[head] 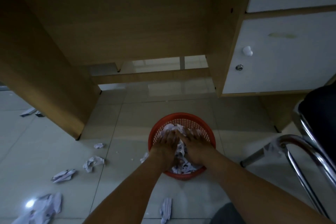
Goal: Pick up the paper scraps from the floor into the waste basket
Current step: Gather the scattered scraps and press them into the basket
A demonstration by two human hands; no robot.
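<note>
Legible text, labels, brands, numbers: none. Paper scraps (183,166) in the waste basket (181,114) bear dark printed marks, too blurred and small to read.

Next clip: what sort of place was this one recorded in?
Most likely an office or study: a wooden desk with a white cabinet door, a chrome-framed chair, and a red waste basket on a tiled floor littered with paper scraps.
</note>
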